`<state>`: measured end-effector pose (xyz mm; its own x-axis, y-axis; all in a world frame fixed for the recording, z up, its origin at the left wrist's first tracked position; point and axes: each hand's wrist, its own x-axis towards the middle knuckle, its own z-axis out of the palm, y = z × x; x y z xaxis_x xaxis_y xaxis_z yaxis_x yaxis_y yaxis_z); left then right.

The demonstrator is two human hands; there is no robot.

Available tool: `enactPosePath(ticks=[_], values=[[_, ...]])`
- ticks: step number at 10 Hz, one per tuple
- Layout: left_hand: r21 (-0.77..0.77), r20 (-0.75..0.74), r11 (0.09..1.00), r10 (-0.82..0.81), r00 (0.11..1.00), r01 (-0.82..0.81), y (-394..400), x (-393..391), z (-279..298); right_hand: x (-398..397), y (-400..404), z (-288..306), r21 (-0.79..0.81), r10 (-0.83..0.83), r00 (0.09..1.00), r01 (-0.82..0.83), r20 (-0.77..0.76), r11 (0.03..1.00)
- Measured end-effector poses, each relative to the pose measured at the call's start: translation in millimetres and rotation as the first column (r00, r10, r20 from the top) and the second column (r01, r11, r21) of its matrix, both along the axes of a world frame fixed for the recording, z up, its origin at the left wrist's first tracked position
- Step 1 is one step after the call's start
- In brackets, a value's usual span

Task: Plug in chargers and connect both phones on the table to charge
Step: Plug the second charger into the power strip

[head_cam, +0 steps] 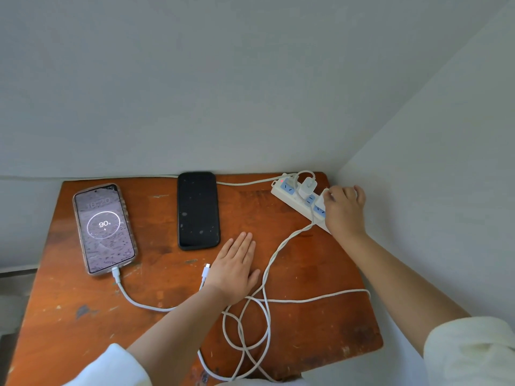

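A phone in a clear case [104, 228] lies at the table's left, its screen lit and showing 90%, with a white cable [131, 296] plugged into its bottom. A black phone [198, 210] with a dark screen lies in the middle, nothing plugged in. A loose white cable plug [206, 271] lies on the table just left of my left hand [237, 271], which rests flat and open on the wood. My right hand [345, 210] grips a white charger adapter [322, 200] at the white power strip [287, 190]. Another white adapter [306, 188] sits in the strip.
The worn brown wooden table [83, 316] stands in a corner between two grey walls. White cables [250, 330] loop in a tangle at the front middle. The strip's own cord [245, 183] runs along the back edge.
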<state>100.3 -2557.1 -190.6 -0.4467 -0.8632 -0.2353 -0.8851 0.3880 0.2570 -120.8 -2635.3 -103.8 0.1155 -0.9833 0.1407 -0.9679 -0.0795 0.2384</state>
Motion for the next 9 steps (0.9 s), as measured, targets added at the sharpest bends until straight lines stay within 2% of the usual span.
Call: enactPosePath(ticks=[2, 3, 4, 6, 8, 9], values=[[-0.002, 0.008, 1.000, 0.000, 1.000, 0.000, 0, -1, 1, -9, 2, -4, 0.061, -0.049, 0.997, 0.045, 0.063, 0.997], [-0.006, 0.008, 1.000, -0.002, 1.000, 0.002, 0, 0, 1, -7, -3, -5, 0.071, -0.041, 0.999, 0.039, 0.031, 0.997], [-0.009, 0.005, 1.000, -0.001, 1.000, 0.001, 1, 0, 1, -5, -10, -4, 0.151, -0.029, 0.998, 0.039, -0.063, 0.988], [-0.004, -0.008, 1.000, 0.000, 1.000, 0.000, 0, 1, 0, -21, -11, -2, 0.200, -0.020, 0.997, 0.035, -0.076, 0.979], [-0.005, -0.014, 1.000, 0.001, 1.000, -0.001, 0, 1, 0, -10, -12, -1, 0.182, -0.033, 0.996, 0.049, -0.088, 0.982], [-0.006, -0.013, 1.000, -0.003, 1.000, 0.003, 0, 1, 0, -4, -9, 3, 0.085, 0.040, 0.995, -0.032, -0.096, 0.996]])
